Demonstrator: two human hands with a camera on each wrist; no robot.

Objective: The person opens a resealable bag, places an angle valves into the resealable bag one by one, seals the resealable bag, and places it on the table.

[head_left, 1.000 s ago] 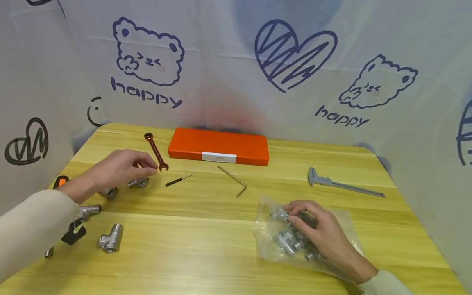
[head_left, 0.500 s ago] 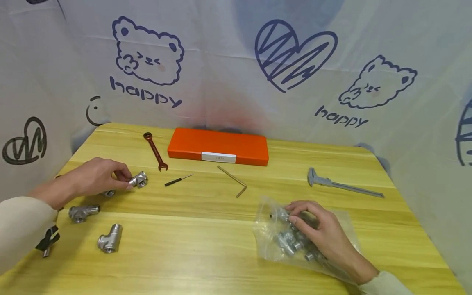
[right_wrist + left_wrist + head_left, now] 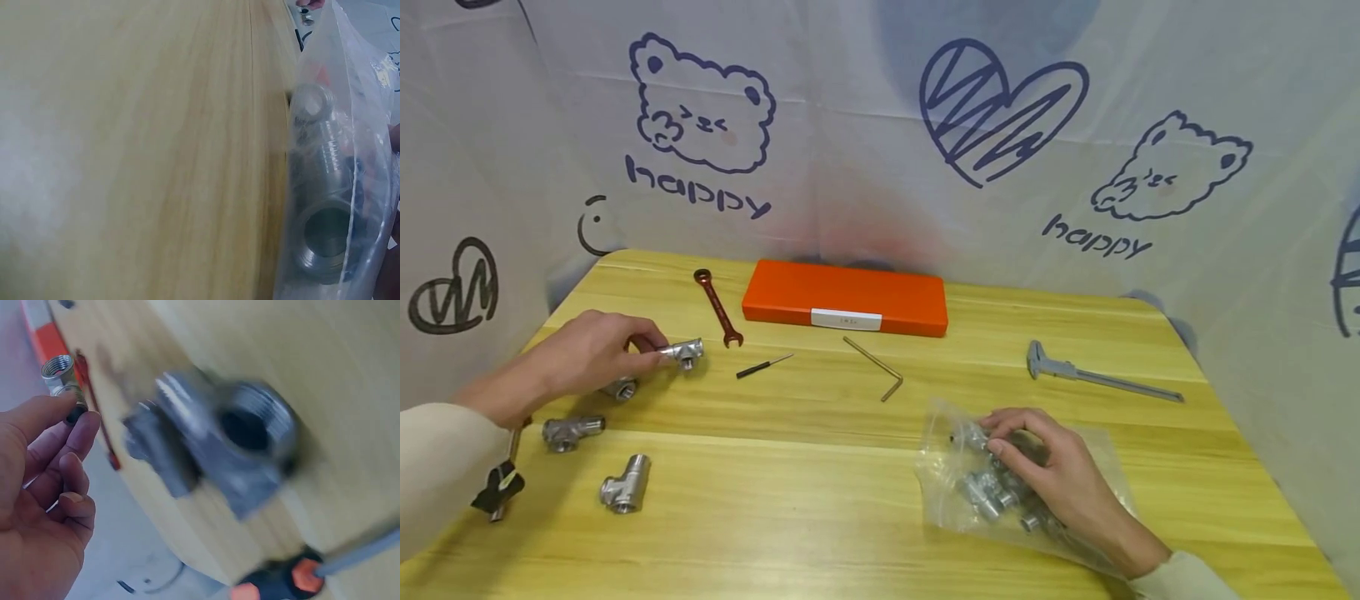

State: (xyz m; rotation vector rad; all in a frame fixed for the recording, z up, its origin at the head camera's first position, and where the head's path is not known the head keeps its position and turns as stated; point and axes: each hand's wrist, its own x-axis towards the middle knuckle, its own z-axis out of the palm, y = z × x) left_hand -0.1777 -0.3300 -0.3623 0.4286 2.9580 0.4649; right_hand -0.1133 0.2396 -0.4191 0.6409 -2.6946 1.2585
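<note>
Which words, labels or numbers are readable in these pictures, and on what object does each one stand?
"happy": in dark blue under the left bear drawing on the white printed backdrop cloth.
"happy": again on the same cloth, under the right bear drawing.
White label on the flat orange plastic case: print too small to read.
Grey metal caliper: scale marks unreadable.

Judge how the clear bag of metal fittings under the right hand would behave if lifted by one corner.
The plastic bag looks thin and crinkled, so it would probably sag. Its metal fittings likely make it heavy and would slide to the low end. The right hand rests on it.
</note>
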